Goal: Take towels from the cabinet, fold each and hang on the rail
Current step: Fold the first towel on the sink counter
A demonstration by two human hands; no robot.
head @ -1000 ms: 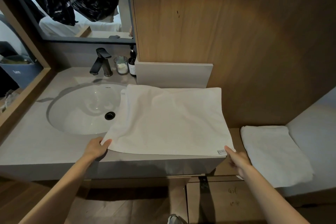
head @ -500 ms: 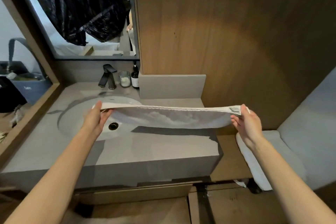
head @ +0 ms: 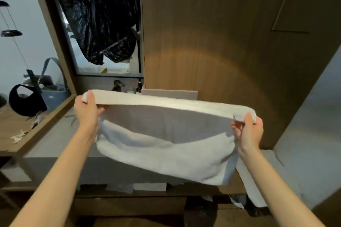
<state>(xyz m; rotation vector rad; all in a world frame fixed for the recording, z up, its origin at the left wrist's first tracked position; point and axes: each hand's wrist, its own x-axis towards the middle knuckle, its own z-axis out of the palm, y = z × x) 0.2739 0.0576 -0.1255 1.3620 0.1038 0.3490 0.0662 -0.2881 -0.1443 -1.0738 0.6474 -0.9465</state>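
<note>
So the soft white rectangular cloth towel hangs just above the grey stone bench, long edge running sideways, left hand and right hand each with fingers pinched on a top corner.

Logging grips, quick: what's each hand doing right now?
Left hand: grips the towel, left end.
Right hand: grips its right end.
</note>
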